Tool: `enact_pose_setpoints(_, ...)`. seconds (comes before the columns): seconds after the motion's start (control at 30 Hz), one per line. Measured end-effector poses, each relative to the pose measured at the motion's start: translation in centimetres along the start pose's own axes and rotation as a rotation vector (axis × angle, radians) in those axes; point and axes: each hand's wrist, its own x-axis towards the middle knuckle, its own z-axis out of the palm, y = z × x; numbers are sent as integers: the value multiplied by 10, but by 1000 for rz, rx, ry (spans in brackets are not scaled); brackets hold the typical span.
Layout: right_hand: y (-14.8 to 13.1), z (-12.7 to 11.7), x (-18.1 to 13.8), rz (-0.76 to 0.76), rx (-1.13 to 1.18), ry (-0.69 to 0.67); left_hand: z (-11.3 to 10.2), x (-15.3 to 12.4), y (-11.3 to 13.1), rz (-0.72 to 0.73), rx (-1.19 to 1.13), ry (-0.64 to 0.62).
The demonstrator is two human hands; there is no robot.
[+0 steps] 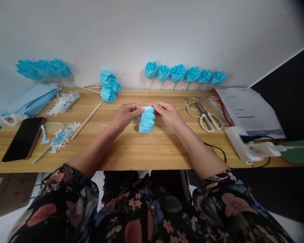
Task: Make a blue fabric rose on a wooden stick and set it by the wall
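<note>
A pleated light-blue strip of face-mask fabric [146, 121] hangs over the middle of the wooden table [142, 148]. My left hand [126, 115] pinches its top edge from the left, fingers closed. From the right, my right hand [167, 113] pinches the same top edge, fingers also closed. A thin wooden stick [108, 125] lies on the table just under my left hand.
Finished blue fabric roses [184, 73] lean on the wall at the back; more lie at back left [44, 68] and centre-left [108, 86]. Stacked blue masks [27, 101], cut scraps [60, 136] and a phone [24, 138] are left. Scissors [205, 114], papers [245, 106] and a power strip [245, 146] are right.
</note>
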Motion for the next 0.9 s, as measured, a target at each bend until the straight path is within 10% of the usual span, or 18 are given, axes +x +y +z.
enact_pose_setpoints(0.9, 3, 4, 0, -84, -117, 15, 1, 1, -5, 25, -117, 46)
